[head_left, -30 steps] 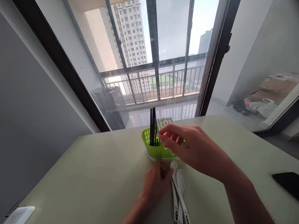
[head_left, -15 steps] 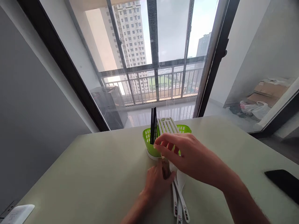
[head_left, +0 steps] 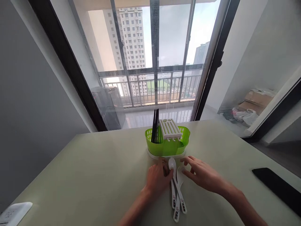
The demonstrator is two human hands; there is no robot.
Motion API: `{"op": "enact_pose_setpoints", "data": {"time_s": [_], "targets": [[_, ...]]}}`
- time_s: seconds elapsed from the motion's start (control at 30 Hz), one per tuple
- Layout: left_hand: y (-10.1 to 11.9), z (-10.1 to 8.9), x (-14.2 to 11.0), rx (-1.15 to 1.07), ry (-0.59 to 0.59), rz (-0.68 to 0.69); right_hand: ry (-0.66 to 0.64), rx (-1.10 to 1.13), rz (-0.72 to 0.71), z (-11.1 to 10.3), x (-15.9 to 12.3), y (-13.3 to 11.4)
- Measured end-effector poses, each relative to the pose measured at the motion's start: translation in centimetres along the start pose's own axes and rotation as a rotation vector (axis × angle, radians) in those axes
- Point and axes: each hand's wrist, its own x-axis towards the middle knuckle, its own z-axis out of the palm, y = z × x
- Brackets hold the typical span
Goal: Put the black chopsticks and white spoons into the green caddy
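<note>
Several white spoons (head_left: 172,163) lie crossed over each other on the table, bowls toward the green cutlery holder (head_left: 170,148) and printed handles toward me. Left of the bowls rests my left hand (head_left: 158,177), fingers curled but apart from the thumb, whose tip touches a spoon. My right hand (head_left: 202,175) is low over the right side of the pile, thumb and fingers apart beside another spoon bowl; nothing shows in its grasp. Black chopsticks (head_left: 155,127) stand in the holder's left compartment. A white slotted rack (head_left: 170,128) tops its middle.
A black flat object (head_left: 276,186) lies at the table's right side. At the lower left is a white object (head_left: 16,212), partly cut off. Beyond the table's far edge are glass doors, a balcony railing and cardboard boxes (head_left: 255,100).
My right hand has come down and toward me, from in front of the holder to beside the spoons. My left hand stays nearly in place. The view has shifted slightly.
</note>
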Motion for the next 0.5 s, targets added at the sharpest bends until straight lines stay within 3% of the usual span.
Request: {"op": "enact_pose_setpoints", "data": {"time_s": [0.27, 0.5], "targets": [[-0.2, 0.0, 0.0, -0.027, 0.001, 0.02, -0.117, 0.193, -0.009, 1.2, 0.3, 1.1], [-0.4, 0.3, 0.0, -0.051, 0.026, 0.035, -0.104, 0.299, 0.006, 1.9, 0.0, 2.1]]}}
